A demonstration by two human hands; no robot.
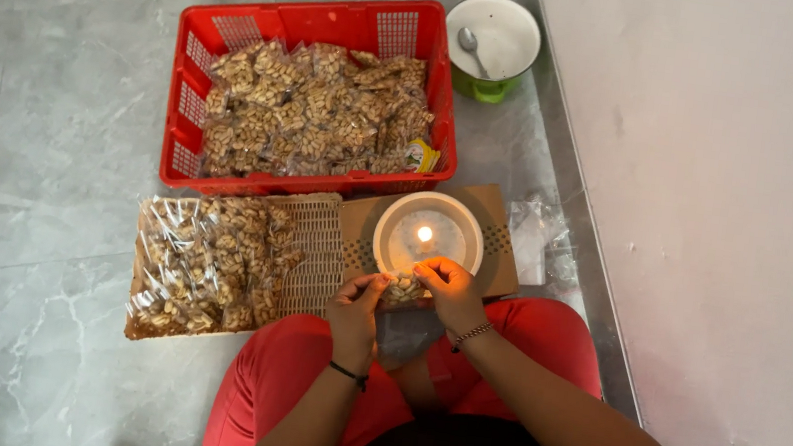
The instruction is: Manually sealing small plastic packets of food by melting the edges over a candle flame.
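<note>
Grey marble floor is hosting the packing: red crate is sitting full of nut packets, flat tray is carrying a smaller pile. Both hands are pinching one small packet beside the candle bowl; left hand and right hand are curling closed on its edges.

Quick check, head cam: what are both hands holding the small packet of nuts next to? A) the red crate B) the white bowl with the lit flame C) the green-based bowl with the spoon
B: the left hand and right hand pinch the small packet of nuts right at the near rim of the white bowl holding the flame; the red crate lies farther off.
</note>
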